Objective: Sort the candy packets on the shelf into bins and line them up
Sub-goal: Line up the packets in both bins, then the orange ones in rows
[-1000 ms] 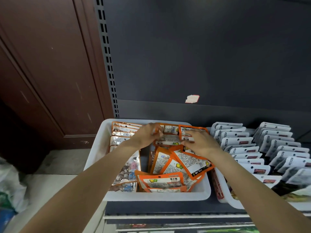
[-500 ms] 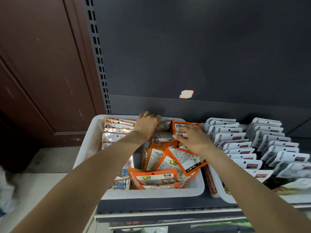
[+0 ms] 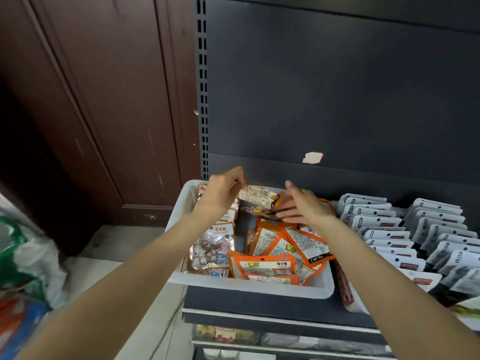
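A white bin (image 3: 249, 285) on the shelf holds candy packets. Clear packets of mixed sweets (image 3: 211, 249) line its left side. Orange packets (image 3: 283, 253) lie jumbled in its right half. My left hand (image 3: 223, 190) pinches the left end of an orange-edged packet (image 3: 258, 196), lifted over the back of the bin with its printed back facing me. My right hand (image 3: 304, 205), fingers straight, touches the packet's right end from the side.
A second white bin (image 3: 354, 304) to the right holds rows of white upright packets (image 3: 405, 235). The dark shelf back panel (image 3: 337, 100) rises behind. A brown cabinet (image 3: 91, 113) stands left, with plastic bags (image 3: 23, 258) on the floor.
My left hand has lifted one packet out of the back of the bin. My right hand has left the orange pile and risen to the packet's right end.
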